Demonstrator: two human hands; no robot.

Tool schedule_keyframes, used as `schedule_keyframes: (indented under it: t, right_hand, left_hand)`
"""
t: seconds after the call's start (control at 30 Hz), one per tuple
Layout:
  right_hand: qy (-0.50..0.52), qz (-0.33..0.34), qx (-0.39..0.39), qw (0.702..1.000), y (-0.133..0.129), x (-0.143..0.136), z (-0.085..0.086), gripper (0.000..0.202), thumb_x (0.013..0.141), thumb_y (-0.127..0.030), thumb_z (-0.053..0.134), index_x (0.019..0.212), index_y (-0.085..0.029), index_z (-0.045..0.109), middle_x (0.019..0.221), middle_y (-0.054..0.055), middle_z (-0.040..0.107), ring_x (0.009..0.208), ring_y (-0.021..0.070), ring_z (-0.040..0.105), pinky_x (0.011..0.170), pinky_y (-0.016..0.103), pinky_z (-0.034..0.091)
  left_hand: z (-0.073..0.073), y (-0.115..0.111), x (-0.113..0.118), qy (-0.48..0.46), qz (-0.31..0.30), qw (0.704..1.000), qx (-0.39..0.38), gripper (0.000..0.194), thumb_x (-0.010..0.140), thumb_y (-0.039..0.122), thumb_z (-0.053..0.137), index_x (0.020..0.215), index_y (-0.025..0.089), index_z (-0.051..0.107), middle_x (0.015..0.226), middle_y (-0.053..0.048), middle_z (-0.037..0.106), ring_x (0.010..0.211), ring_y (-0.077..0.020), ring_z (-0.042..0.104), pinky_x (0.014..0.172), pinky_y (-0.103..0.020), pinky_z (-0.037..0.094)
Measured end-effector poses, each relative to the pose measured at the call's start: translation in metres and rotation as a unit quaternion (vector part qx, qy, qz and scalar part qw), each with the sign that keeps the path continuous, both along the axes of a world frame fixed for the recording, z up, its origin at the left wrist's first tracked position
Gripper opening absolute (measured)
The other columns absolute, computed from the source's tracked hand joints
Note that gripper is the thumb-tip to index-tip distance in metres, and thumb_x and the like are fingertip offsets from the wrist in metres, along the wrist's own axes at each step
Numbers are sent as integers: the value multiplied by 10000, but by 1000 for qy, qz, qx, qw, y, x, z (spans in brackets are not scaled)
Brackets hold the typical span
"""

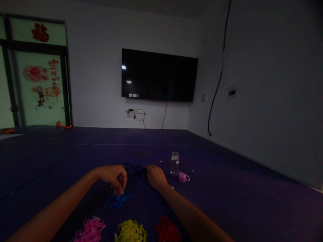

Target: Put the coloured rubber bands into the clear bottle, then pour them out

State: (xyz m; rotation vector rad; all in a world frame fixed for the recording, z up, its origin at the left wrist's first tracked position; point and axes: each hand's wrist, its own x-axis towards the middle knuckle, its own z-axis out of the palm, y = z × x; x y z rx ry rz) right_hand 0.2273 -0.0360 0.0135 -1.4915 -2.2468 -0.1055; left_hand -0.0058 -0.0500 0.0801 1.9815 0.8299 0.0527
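Note:
My left hand (pixel 114 178) is closed in a pinch, its fingertips at the top of a loose pile of blue string-like bands (pixel 117 201). Whether a band is between those fingertips is too dark to tell. Farther forward, my right hand (pixel 155 177) has its fingers bent down at the right edge of a dark, tangled pile of bands (pixel 137 169), where some blue shows. What that hand grips is hidden. Closer to me lie a pink pile (pixel 92 230), a yellow pile (pixel 130 231) and a red pile (pixel 168 230) of similar thin bands.
Right of my right hand, a clear plastic bottle (pixel 174 164) stands beside a pink cap with a loop (pixel 183 177). Small white bits are scattered on the dark blue tabletop (pixel 227 188). Orange objects (pixel 59 124) are at the far left; a television (pixel 158 75) hangs on the wall.

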Motion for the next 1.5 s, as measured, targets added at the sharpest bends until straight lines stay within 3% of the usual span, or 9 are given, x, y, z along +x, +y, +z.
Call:
schedule_keyframes:
  t: [0.23,0.37,0.43,0.5,0.7,0.83,0.97,1.1,1.5]
  right_hand:
    - [2,-5,-3,1000,2,0,-1,392,870,-131,362,1171,-183,607,1143,98,648,1064,205,592,919,285,400]
    - [0,-6,0,1000,1,0,-2,389,865,-134,366,1166,-177,609,1150,97,644,1067,204,588,925,281,396]
    - [-1,-1,4,1000,1,-1,-2,381,863,-134,365,1140,-177,623,1163,97,637,1077,206,581,931,281,391]
    - [-3,3,4,1000,1,-2,-1,378,861,-134,363,1127,-177,629,1158,98,639,1070,210,584,926,285,393]
    - [24,17,19,999,0,-1,0,354,830,-123,411,1095,-184,637,1096,95,661,1017,201,598,874,277,404]
    - [60,122,31,990,-6,-8,2,130,788,-278,568,820,-202,668,844,29,679,792,156,614,695,232,416]
    - [25,225,-41,973,-18,-23,6,485,513,-629,738,578,-196,531,592,-51,548,566,99,499,522,209,320]
    - [-21,276,-64,959,-27,-30,8,634,363,-746,706,561,-193,467,568,-71,483,544,81,428,494,205,256]
    - [-37,222,4,974,-22,-44,-11,597,573,-757,607,480,-178,490,480,-53,498,480,77,442,461,222,198]
  left_hand:
    - [-5,17,-8,-17,59,994,87,270,694,443,665,776,186,668,655,-11,708,467,-124,599,423,-197,370]
    - [-33,41,-5,-116,215,924,294,364,790,497,523,834,171,678,812,-59,716,757,-201,658,704,-298,497]
    - [-54,51,-3,-122,243,884,380,365,847,465,450,969,207,678,1038,-71,692,1019,-235,601,913,-363,438]
    - [-73,58,-2,-97,218,874,423,377,872,440,424,1081,227,654,1179,-64,640,1198,-251,482,1037,-409,330]
    - [-96,66,-4,29,165,886,432,494,929,478,290,1304,234,498,1376,-55,485,1356,-281,257,1083,-475,241]
    - [-98,71,-7,60,167,884,433,510,932,514,261,1320,261,473,1383,-40,477,1358,-283,254,1076,-498,243]
    - [-103,77,-9,49,178,880,439,471,932,487,292,1257,255,543,1325,-49,537,1327,-275,320,1068,-489,274]
    - [-105,81,-10,2,185,868,461,414,936,426,320,1155,246,622,1214,-43,618,1258,-237,419,1056,-449,322]
    - [-109,84,-13,-3,205,875,439,426,925,441,322,1119,238,642,1245,-52,604,1292,-267,378,1048,-495,309]
